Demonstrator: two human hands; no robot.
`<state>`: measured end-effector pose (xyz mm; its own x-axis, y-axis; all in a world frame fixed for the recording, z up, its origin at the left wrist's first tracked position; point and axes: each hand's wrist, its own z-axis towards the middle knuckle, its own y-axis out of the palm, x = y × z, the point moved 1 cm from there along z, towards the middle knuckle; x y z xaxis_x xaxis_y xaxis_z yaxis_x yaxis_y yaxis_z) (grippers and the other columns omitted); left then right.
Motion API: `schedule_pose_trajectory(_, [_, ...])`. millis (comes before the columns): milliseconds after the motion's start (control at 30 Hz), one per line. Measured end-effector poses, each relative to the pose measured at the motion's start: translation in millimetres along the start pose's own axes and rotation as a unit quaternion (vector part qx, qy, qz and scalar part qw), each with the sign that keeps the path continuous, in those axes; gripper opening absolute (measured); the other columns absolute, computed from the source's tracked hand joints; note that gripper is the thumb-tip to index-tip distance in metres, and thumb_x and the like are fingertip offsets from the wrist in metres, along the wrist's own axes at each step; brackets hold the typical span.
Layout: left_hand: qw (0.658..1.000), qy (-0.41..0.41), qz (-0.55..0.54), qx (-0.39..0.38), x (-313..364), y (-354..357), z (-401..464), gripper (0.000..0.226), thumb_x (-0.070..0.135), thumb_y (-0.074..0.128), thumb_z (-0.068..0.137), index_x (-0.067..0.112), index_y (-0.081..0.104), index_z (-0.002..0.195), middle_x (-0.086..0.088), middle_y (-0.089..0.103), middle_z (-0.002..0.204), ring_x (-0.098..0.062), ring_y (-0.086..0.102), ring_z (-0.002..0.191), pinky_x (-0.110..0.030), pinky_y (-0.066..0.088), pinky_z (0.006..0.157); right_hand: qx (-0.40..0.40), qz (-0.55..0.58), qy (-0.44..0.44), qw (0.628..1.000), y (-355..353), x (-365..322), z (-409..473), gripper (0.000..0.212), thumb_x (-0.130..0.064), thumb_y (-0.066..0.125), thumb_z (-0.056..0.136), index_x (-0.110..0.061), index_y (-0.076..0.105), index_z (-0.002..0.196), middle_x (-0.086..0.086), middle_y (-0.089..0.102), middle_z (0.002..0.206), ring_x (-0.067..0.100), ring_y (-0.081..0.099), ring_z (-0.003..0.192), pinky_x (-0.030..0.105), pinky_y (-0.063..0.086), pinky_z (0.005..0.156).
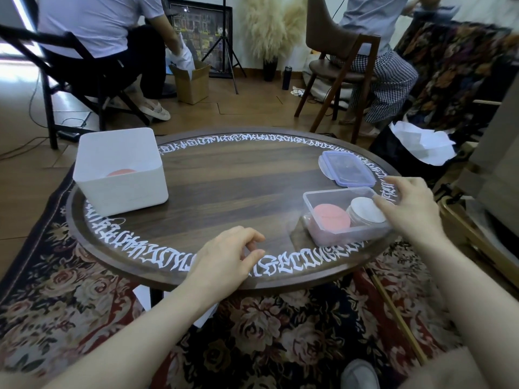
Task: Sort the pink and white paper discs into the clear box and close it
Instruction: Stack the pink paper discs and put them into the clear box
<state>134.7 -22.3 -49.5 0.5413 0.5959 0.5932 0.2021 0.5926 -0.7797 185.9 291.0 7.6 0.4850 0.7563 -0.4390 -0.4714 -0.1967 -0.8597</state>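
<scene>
Right hand [410,203] partly covering white discs [365,210]

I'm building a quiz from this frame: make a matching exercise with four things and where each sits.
1. pink paper disc stack
2. white paper disc stack
3. purple-rimmed clear lid
4. white plastic bin

a. table's left side
b. right part of clear plastic box
c. table, beyond the clear box
d. left part of clear box

Pairs: 1-d, 2-b, 3-c, 4-a

One clear box [346,217] is sitting open, holding two stacks: one pink disc stack [331,217], one white disc stack [365,210]. One lid [348,168], one white bin [120,171] are showing.
</scene>
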Motion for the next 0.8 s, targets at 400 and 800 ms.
schedule_pose_trajectory(400, [0.999,0.015,0.04,-0.014,-3,3,1,0.066,0.053,0.055,0.086,0.03,0.031,0.143,0.01,0.025,0.147,-0.012,0.042,0.124,-0.031,0.032,0.1,-0.173,0.151,-0.044,0.972,12,-10,-23,0.048,-0.005,0.064,0.084,-0.015,0.054,0.13,0.0,0.059,0.126,0.017,0.055,0.112,0.034,0.043,0.096])
schedule_pose_trajectory(800, [0.993,-0.092,-0.064,0.029,-25,-21,6,0.067,0.045,0.065,0.083,0.029,0.036,0.141,0.011,0.037,0.138,-0.011,0.044,0.123,-0.034,0.039,0.099,-0.209,0.21,-0.144,0.944,49,-68,-56,0.039,-0.012,0.079,0.073,-0.025,0.066,0.107,-0.014,0.054,0.12,0.01,0.056,0.109,0.023,0.049,0.087])
